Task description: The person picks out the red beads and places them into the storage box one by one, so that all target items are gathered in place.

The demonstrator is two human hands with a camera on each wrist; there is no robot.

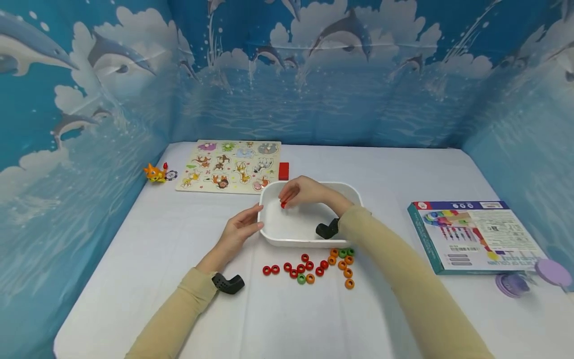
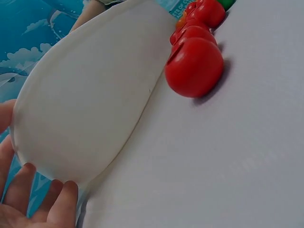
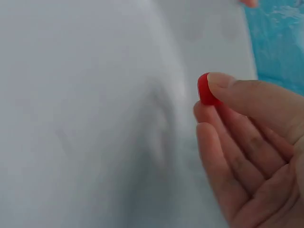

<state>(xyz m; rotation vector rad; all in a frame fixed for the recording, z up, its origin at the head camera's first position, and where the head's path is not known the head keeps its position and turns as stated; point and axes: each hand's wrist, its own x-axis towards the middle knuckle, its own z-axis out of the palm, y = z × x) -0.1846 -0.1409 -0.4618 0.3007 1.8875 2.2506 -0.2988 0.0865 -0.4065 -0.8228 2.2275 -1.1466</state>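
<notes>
Between thumb and fingertips my right hand [image 1: 302, 192] pinches a red bead [image 3: 206, 90], held inside the white basin [image 1: 291, 227]. My left hand [image 1: 237, 232] rests against the basin's left end, fingers spread and fairly straight, with fingertips at its wall and rim. Just in front of the basin, red ring-shaped beads [image 1: 301, 268] are scattered over the white tabletop. Orange beads [image 1: 348, 272] lie at the right of this group, and a few green ones [image 1: 301, 279] are mixed in. In the left wrist view the nearest red bead [image 2: 194, 66] shows large beside the basin.
Behind the basin lie a wooden animal puzzle board [image 1: 230, 167] and a red block [image 1: 284, 171]. At the far left stands a small orange toy [image 1: 155, 173]. A boxed toy set [image 1: 484, 237] and a purple container [image 1: 513, 285] with a lilac lid [image 1: 553, 272] are on the right.
</notes>
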